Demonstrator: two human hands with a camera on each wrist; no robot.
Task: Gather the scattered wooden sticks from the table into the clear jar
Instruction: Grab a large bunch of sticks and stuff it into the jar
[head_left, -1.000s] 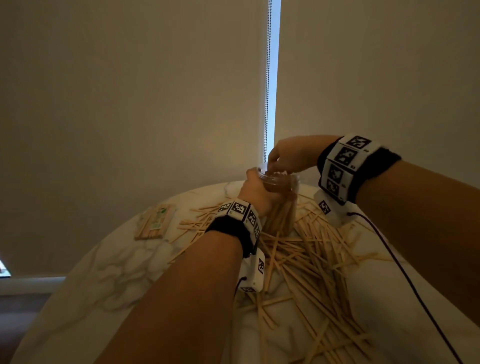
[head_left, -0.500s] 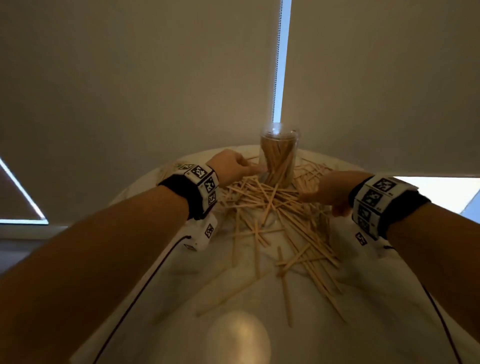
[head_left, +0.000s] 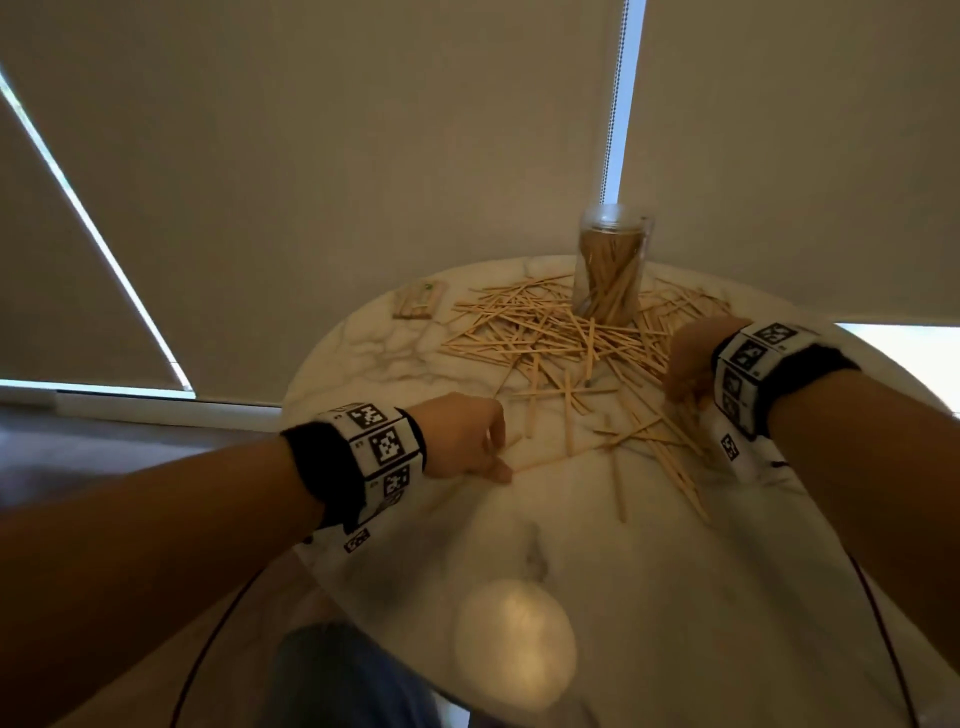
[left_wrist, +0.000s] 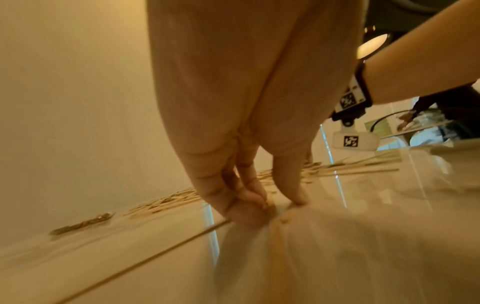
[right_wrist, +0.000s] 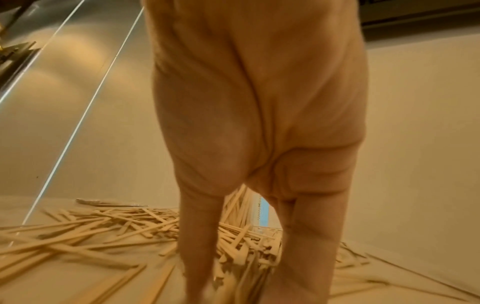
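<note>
Hands have left the clear jar (head_left: 612, 265): left hand (head_left: 462, 436) pinches one stick (head_left: 540, 461), right hand (head_left: 688, 364) rakes wooden sticks (head_left: 545, 332), starting another load.

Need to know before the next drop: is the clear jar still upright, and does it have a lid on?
Upright: the clear jar stands on the table with sticks leaning inside it. Whether a lid is on cannot be told.

Dim, warm-tinted room; daylight slivers through gaps in beige roller blinds (head_left: 363, 182); round glare patch on glossy white marble table (head_left: 514, 644); wrist views motion-blurred, edges stretched
</note>
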